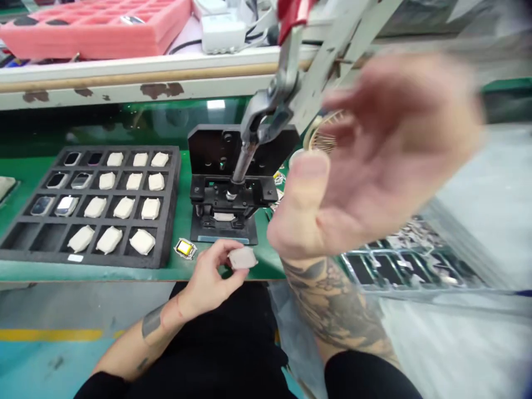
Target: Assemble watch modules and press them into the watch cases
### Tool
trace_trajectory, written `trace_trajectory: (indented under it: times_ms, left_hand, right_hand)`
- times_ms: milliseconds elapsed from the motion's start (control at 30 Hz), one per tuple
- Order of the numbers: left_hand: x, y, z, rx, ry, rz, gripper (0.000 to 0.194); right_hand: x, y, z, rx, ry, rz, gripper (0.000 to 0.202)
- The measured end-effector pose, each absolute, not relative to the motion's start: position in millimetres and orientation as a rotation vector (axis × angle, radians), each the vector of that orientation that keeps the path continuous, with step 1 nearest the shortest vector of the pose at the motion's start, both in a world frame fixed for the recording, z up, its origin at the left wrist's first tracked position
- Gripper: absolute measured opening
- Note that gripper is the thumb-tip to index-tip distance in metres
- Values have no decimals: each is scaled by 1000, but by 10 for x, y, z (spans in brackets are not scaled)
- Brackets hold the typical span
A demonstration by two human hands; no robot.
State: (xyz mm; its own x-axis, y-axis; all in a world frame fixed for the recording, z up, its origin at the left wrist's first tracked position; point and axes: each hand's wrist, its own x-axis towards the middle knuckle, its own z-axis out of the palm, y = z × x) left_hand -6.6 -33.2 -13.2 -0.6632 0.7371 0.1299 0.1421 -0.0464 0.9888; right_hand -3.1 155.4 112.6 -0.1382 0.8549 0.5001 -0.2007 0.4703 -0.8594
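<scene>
My left hand (214,274) pinches a whitish, watch-shaped piece (243,258) between thumb and fingers, just over the bench's front edge. Behind it stands a black toggle press (233,194) with a metal lever and a red grip (294,16); a small pale part (224,216) sits low in its fixture. My right hand (374,160), blurred by motion, is raised to the right of the lever, palm showing and thumb apart from the fingers. No object shows in it. Left of my left hand lies a small part with a yellow-edged white square (185,247).
A black foam tray (166,244) on the left holds several whitish pieces and several dark-screened watch bodies. On the right is a clear tray (361,285) of dark rectangular parts. Pink foam (162,27) and a white box (223,34) rest on the shelf above.
</scene>
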Motion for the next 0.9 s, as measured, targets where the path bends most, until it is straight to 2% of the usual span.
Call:
trace_trajectory:
  times_ms: [100, 167, 333, 433, 567, 633, 767, 833, 900]
  left_hand:
    - [-80, -543, -4, 1252, 1996, 1737, 39]
    - [-134, -684, 63, 1378, 2183, 1726, 46]
    - [-343, -790, 129, 1424, 2468, 1585, 49]
    - [-402, -731, 118, 1471, 2468, 1562, 48]
    - [-424, -661, 93, 1458, 2575, 1580, 57]
    - [-455, -589, 84, 1459, 2638, 1526, 51]
    - [-591, -296, 83, 1424, 2788, 1196, 26]
    - [-669, -161, 97, 1420, 2817, 1023, 25]
    - [-710, -103, 127, 1448, 2781, 894, 33]
  right_hand:
    - [196, 1428, 853, -16, -1670, 834, 30]
    - [343, 1403, 563, 210, -1961, 780, 36]
    - [359, 1337, 26, 77, -2629, 587, 50]
    - [158, 1314, -41, 12, -2780, 530, 43]
    - [132, 1283, -56, -74, -2651, 677, 36]
    - [291, 1230, -78, -119, -2461, 813, 39]
    - [689, 1173, -128, -281, -2139, 997, 45]
    - [815, 1203, -132, -359, -2089, 1011, 45]
    - [871, 1246, -123, -366, -2089, 1002, 44]
